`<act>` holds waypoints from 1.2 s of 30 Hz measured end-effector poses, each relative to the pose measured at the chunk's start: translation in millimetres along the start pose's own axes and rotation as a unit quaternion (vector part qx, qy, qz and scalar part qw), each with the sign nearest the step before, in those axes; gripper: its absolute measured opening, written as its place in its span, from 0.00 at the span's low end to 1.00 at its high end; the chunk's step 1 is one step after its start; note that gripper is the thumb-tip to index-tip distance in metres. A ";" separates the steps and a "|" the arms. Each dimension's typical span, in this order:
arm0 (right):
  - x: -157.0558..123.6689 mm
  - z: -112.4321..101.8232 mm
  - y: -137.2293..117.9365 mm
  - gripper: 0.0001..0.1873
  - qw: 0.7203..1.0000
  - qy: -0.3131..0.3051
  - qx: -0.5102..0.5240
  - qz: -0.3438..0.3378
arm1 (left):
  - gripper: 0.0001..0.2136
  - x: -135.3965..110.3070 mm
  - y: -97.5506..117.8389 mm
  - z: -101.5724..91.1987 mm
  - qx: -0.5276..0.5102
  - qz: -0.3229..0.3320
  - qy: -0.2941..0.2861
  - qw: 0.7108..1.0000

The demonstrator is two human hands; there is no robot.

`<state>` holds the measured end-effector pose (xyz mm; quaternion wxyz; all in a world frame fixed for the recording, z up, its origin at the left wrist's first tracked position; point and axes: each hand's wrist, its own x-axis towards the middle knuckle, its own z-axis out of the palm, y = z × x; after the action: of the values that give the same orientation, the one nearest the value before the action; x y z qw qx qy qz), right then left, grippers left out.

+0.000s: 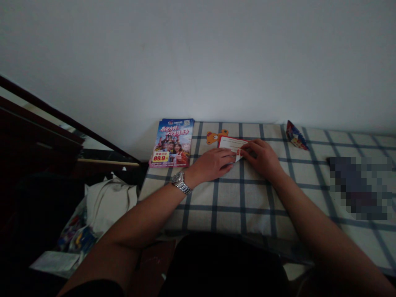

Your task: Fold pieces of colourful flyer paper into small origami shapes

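Observation:
A red-edged white printed card lies on the checked cloth, its lower part covered by both hands. My left hand reaches over the lower left of the card, fingers stretched out and resting on it. A metal watch is on that wrist. My right hand has its fingers closed on the card's right side, close to the left fingertips. Just behind the card is an orange bear-shaped cutout, partly overlapped by it.
Left of the hands lies a stack of colourful flyers. A small blue-and-red folded paper piece stands near the wall at right. A blurred-out dark object is farther right. Beside the bed's left end are a white bag and a dark rail.

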<state>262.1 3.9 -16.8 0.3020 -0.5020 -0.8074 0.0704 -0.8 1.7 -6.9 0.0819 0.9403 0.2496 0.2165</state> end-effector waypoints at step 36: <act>-8.3 -16.1 -3.7 0.12 0.994 -0.039 0.015 -0.100 | 0.15 0.2 5.5 -1.1 0.039 0.003 -0.007 0.999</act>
<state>270.9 -8.0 -5.7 0.2834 -0.4110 -0.8636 0.0711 1.3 -2.9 -4.5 0.0466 0.9448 0.2549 0.2008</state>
